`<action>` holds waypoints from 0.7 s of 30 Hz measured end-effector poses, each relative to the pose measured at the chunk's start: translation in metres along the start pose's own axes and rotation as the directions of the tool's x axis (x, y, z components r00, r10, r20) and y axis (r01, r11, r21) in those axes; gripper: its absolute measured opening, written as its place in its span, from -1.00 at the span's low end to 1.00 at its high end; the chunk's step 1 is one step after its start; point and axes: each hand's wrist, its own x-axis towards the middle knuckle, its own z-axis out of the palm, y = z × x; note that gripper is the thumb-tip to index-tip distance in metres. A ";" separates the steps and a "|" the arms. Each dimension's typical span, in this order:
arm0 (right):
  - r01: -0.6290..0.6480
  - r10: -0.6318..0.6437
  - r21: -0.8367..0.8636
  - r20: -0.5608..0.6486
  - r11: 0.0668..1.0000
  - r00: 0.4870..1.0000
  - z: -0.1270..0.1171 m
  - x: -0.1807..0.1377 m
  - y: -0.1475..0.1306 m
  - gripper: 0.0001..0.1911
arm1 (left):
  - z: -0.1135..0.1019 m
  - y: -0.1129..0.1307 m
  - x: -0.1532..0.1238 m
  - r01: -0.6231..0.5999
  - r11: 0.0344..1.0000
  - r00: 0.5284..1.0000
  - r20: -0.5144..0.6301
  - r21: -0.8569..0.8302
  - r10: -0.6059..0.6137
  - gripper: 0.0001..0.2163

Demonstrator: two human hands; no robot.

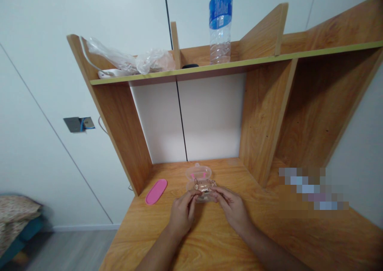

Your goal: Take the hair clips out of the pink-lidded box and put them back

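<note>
A small clear plastic case (198, 173) stands on the desk with its lid tipped back and pink bits on the lid. In front of the lid is a small item with thin brown wire loops (196, 186) at both ends; its exact kind is too small to make out. My left hand (182, 213) pinches the item's left side between thumb and fingers. On the opposite side my right hand (235, 211) pinches its right end. Fingertips partly hide the item and the case's lower half. A pink oval tray-like piece (156, 191) lies to the left, apart from both hands.
The wooden desk (143, 239) has a hutch with a shelf (197, 72) above. On that shelf are a plastic bottle (220, 27), a crumpled clear bag (155, 60) and a white power strip (112, 73). A blurred patch (311, 191) covers something at right.
</note>
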 end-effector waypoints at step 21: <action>-0.022 0.021 -0.052 -0.021 0.998 1.000 0.001 0.002 0.002 -0.65 | -0.001 -0.004 0.002 0.115 0.993 0.989 -0.101 0.026 -0.112 -0.73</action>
